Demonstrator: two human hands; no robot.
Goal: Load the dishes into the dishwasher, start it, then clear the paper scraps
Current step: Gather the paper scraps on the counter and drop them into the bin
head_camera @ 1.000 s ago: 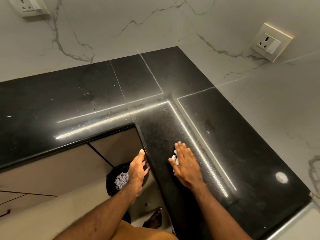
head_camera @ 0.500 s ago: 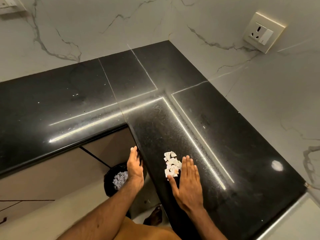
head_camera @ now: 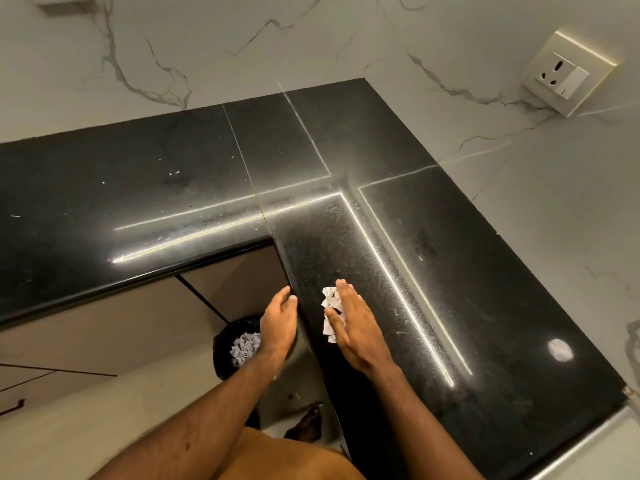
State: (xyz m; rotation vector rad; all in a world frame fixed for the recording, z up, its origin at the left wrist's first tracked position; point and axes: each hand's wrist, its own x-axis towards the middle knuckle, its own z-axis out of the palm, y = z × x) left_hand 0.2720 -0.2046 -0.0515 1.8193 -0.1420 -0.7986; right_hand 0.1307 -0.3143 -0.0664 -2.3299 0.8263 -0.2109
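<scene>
A small heap of white paper scraps (head_camera: 329,315) lies on the black stone countertop (head_camera: 433,271), close to its inner edge. My right hand (head_camera: 356,323) lies flat with straight fingers on the counter, its thumb side pressed against the scraps and partly covering them. My left hand (head_camera: 278,322) hangs just off the counter's edge, palm cupped and turned toward the scraps, fingertips touching the edge. Below it on the floor stands a black bin (head_camera: 239,348) with paper scraps inside.
The L-shaped counter runs left and toward me along marble walls. A wall socket (head_camera: 568,72) sits at the upper right. Beige cabinet fronts (head_camera: 114,327) lie under the counter. A bare foot (head_camera: 304,426) stands on the floor by the counter.
My right hand has slid left over the scraps, pushing the spread pile into a tighter heap nearer the counter's edge. My left hand stays cupped at the edge.
</scene>
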